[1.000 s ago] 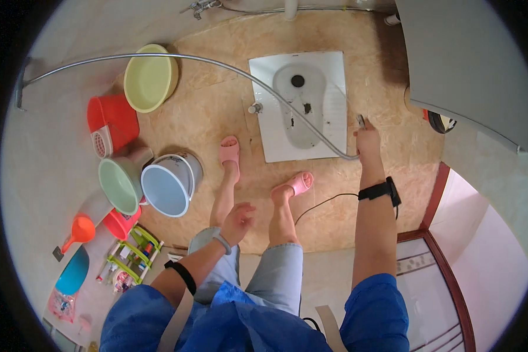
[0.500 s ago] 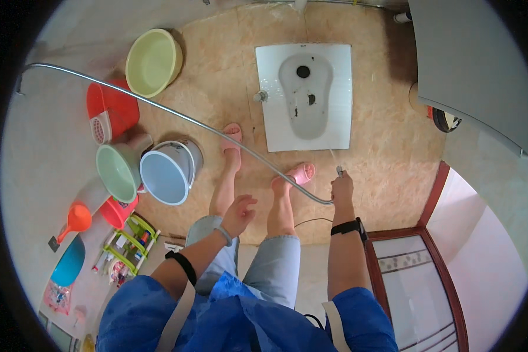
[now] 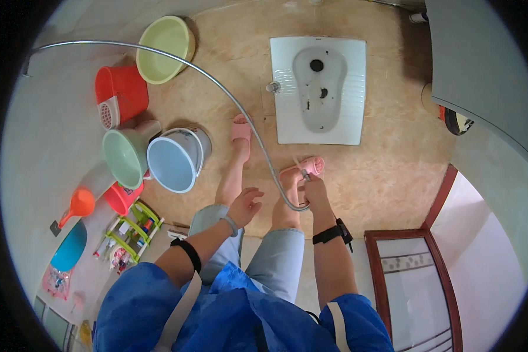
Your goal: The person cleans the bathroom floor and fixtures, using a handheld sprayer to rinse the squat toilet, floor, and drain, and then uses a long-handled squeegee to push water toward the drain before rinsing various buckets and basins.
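My right hand (image 3: 315,192) is closed around the end of a silver shower hose (image 3: 234,97). The small metal nozzle (image 3: 305,174) pokes out past my fingers, and a pale streak like running water leaves its tip over my right pink slipper (image 3: 317,165). From the left wall, the hose arcs across to my hand. My left hand (image 3: 244,208) hovers over my left knee with loosely bent fingers apart and nothing in it. In front of me a white squat toilet (image 3: 352,105) is set in the floor, with dark bits in its bowl.
Left stand a yellow basin (image 3: 158,67), a red mop bucket (image 3: 117,88), a green basin (image 3: 122,158), a light-blue bucket (image 3: 173,167) and a green rack (image 3: 136,234). A grey panel (image 3: 487,70) juts in at far right; a red-framed door (image 3: 416,281) is behind right.
My right hand has swung left with the hose end, from near the toilet's front corner to over my right foot. The hose bends more sharply. My left hand has moved slightly right.
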Demonstrator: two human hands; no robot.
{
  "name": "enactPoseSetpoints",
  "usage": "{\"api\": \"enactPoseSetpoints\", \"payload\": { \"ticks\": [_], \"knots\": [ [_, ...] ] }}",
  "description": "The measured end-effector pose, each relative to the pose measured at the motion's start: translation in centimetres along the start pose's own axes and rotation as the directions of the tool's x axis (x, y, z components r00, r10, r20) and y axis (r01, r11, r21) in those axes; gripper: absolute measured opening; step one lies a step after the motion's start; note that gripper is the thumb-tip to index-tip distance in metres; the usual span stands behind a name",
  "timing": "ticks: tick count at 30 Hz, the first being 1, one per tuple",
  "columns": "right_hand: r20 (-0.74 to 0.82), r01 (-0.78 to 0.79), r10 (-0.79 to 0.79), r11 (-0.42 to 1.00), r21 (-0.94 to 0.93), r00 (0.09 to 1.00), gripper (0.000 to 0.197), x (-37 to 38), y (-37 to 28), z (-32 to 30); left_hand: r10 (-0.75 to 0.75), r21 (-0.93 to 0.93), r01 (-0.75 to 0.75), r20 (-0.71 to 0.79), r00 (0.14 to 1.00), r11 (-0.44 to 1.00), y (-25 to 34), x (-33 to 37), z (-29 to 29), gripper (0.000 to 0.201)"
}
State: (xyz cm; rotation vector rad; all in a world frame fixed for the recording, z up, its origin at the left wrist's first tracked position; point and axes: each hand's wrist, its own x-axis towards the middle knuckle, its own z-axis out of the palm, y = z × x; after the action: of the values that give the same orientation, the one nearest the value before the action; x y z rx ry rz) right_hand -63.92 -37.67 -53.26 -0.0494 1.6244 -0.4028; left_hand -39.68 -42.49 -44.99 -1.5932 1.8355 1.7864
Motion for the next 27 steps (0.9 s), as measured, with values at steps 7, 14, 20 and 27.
{"api": "enactPoseSetpoints", "payload": {
  "ticks": [7, 14, 20, 27],
  "knots": [
    [0.246, -0.185, 0.165, 0.981, 0.06, 0.955, 0.045, 0.2, -0.6, 6.0, 0.023, 0.025, -0.022, -0.053, 0.998, 0.999, -1.7, -0.1, 0.1, 0.032],
    [0.219, -0.193, 0.115, 0.906, 0.376, 0.969, 0.061, -0.2, -3.0, 8.7, 0.059, 0.103, -0.048, -0.106, 0.993, 0.994, -2.8, 0.9, -1.6, 0.03],
    [0.247, -0.208, 0.122, 0.909, 0.361, 0.961, 0.059, 1.7, -1.9, 9.1, 0.005, 0.274, 0.032, -0.131, 0.991, 0.961, -3.4, 9.4, -3.6, 0.027],
    [-0.025, 0.09, -0.087, 0.979, 0.184, 0.996, 0.054, 6.3, -1.8, 8.8, 0.12, 0.288, -0.029, -0.303, 0.946, 0.957, -6.8, 30.3, -3.9, 0.054]
  ]
}}
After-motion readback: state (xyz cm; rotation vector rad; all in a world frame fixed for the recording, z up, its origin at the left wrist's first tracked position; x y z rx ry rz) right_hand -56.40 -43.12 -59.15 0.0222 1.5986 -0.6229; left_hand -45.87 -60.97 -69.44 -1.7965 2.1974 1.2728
